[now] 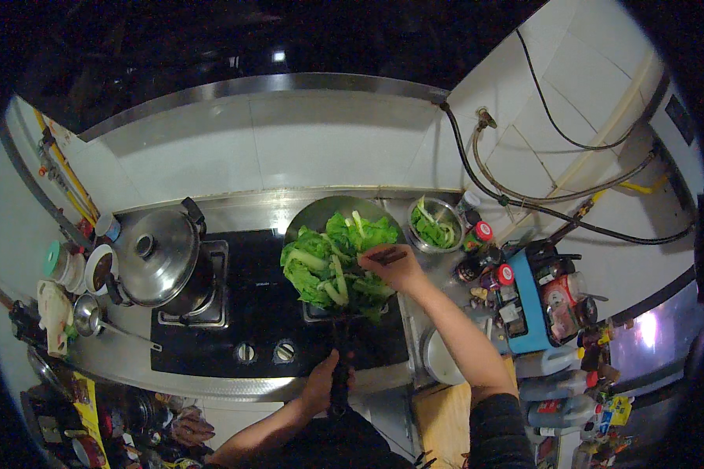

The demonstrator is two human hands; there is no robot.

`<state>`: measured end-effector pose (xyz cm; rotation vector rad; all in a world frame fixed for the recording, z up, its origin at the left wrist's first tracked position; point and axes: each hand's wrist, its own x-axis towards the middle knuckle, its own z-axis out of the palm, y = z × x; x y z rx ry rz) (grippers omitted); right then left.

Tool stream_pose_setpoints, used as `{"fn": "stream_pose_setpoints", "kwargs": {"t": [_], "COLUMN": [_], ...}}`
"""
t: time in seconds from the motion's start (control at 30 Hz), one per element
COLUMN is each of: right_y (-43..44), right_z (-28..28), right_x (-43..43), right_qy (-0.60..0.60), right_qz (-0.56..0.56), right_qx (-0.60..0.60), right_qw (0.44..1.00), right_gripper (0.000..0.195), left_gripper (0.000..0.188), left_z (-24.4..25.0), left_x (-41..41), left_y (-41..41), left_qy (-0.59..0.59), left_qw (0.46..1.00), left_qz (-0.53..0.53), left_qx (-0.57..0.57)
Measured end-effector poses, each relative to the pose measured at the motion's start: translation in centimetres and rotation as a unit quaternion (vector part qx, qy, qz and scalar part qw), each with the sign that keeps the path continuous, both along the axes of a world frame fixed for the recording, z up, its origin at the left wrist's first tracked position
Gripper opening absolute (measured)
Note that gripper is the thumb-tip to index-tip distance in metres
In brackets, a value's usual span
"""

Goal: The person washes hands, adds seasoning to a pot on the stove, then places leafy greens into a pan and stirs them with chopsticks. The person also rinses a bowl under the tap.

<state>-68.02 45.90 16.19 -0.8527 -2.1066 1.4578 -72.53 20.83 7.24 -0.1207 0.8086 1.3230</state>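
A pan (308,214) heaped with green leafy vegetables (314,264) sits over the right side of the black gas hob. My left hand (322,381) is wrapped around its dark handle (340,387), close to the hob's front edge. Over the right part of the leaves, my right hand (393,267) grips a slim dark brown utensil (385,256). Its lower end is hidden, so I cannot tell whether it is chopsticks or another tool. To the right of the pan stands a metal bowl (460,234) holding more leaves and pale stalks.
A lidded steel pot (158,258) occupies the left burner, with a ladle (88,316) and a white bowl (97,264) beside it. Jars (498,275) and a blue caddy (522,299) of seasonings line the right. A white bowl (437,354) is partly behind my right forearm.
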Motion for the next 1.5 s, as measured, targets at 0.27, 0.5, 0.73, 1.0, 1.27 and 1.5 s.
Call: {"fn": "stream_pose_setpoints", "kwargs": {"t": [0.27, 0.5, 0.73, 1.0, 1.27, 1.5], "right_y": [-2.3, -1.4, 1.1, -2.5, -3.4, -3.3], "right_z": [-1.5, -2.2, -4.4, 4.6, 4.7, -0.4], "right_x": [0.3, -0.7, -2.3, 0.3, 3.5, 3.3], "right_qy": [-0.063, -0.170, -0.059, 0.067, -0.073, -0.071], "right_qz": [0.177, 0.183, 0.133, -0.043, 0.060, 0.145], "right_qx": [0.280, 0.470, 0.452, 0.261, 0.147, 0.336], "right_qw": [0.941, 0.847, 0.880, 0.962, 0.985, 0.928], "right_gripper": [0.032, 0.053, 0.049, 0.009, 0.017, 0.020], "left_gripper": [0.039, 0.036, 0.036, 0.040, 0.042, 0.041], "left_z": [-0.6, -1.0, -0.6, -0.5, -0.8, -0.8], "left_x": [0.4, 0.4, 1.1, 0.9, 1.3, 1.4], "left_y": [0.1, 0.1, 0.3, 0.1, 0.3, 0.3], "left_qy": [0.024, 0.015, 0.002, 0.031, 0.077, 0.115], "left_qw": [0.999, 0.999, 0.999, 0.998, 0.996, 0.992], "left_qz": [0.022, 0.025, 0.033, 0.040, 0.048, 0.040], "left_qx": [-0.017, -0.013, -0.039, -0.026, -0.009, -0.017]}}
